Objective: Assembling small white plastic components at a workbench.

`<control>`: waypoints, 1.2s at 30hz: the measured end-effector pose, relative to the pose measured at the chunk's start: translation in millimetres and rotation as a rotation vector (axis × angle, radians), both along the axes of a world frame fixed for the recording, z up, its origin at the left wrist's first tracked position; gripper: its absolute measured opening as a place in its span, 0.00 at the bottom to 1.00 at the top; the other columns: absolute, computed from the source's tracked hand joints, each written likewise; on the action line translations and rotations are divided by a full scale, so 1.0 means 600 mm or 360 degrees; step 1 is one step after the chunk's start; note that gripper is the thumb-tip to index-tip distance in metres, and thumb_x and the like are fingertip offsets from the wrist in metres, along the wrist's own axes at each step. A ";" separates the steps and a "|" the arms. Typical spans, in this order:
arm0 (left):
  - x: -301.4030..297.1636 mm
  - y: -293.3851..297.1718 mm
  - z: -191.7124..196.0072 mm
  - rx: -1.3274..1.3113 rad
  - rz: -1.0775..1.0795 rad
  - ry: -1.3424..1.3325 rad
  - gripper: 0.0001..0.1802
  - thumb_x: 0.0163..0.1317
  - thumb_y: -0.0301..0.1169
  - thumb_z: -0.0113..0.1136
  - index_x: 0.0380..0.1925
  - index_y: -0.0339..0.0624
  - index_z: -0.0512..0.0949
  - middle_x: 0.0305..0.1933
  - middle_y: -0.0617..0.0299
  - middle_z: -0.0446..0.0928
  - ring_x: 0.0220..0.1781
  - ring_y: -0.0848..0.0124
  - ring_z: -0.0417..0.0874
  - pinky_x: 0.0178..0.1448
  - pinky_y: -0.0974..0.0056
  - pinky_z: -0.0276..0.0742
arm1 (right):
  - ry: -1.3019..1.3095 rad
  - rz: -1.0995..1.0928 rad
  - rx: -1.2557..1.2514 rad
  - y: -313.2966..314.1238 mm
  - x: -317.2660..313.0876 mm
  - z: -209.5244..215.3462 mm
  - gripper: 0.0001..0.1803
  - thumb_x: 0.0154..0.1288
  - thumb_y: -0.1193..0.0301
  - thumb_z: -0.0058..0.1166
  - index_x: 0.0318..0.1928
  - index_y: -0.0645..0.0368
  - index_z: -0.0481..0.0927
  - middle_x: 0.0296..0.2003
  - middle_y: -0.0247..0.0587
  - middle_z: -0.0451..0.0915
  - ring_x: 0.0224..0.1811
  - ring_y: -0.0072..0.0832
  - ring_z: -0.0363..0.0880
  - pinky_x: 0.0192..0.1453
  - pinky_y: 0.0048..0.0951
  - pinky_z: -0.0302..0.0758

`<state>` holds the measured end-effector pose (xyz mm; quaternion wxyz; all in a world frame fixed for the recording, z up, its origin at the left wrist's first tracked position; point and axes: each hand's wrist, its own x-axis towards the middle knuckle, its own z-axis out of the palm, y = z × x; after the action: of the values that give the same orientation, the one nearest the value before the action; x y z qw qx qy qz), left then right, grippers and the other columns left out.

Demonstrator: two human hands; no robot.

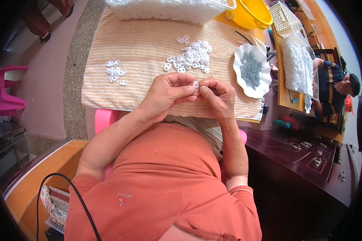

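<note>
My left hand (168, 93) and my right hand (218, 96) meet over the near edge of the towel-covered table. Between their fingertips is a small white plastic piece (196, 85), pinched from both sides; the fingers cover most of it. Just beyond my hands lies a loose pile of small white plastic pieces (191, 57) with holes in them. A smaller group of white pieces (115, 72) lies to the left. On the right, a white scalloped dish (264, 82) holds many small grey metal parts (251, 69).
A clear tub (169, 18) full of white pieces stands at the far edge, beside a yellow basin (253, 14). At the right, another person (334, 86) sits by a bin of white pieces (298, 64). A pink stool (8, 94) stands on the left floor.
</note>
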<state>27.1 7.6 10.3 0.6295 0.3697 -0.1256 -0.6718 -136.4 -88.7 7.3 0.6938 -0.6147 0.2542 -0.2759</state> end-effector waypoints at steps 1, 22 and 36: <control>0.000 0.000 0.000 0.0011 0.0021 0.0000 0.11 0.60 0.22 0.61 0.43 0.33 0.78 0.39 0.58 0.81 0.39 0.72 0.83 0.46 0.69 0.83 | -0.0016 0.0006 0.0040 0.000 0.001 0.001 0.05 0.66 0.80 0.54 0.40 0.69 0.78 0.32 0.41 0.82 0.34 0.23 0.82 0.39 0.21 0.80; 0.003 0.005 -0.004 -0.0114 -0.0012 -0.0187 0.07 0.62 0.22 0.60 0.40 0.34 0.78 0.37 0.57 0.81 0.38 0.73 0.83 0.46 0.70 0.82 | -0.0087 -0.0015 0.0124 0.004 0.002 -0.001 0.06 0.66 0.76 0.56 0.40 0.68 0.78 0.35 0.40 0.81 0.32 0.22 0.80 0.38 0.20 0.78; -0.004 0.003 -0.003 -0.0169 0.0049 -0.0228 0.11 0.61 0.22 0.61 0.44 0.33 0.77 0.37 0.58 0.81 0.37 0.74 0.82 0.44 0.70 0.82 | -0.0106 -0.0019 -0.0014 0.005 0.001 -0.003 0.04 0.66 0.79 0.55 0.39 0.68 0.79 0.32 0.39 0.81 0.32 0.21 0.82 0.37 0.20 0.81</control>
<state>24.7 9.7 8.5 0.6479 0.3848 -0.2000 -0.6262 -136.0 -85.6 5.4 0.6975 -0.6068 0.2333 -0.3014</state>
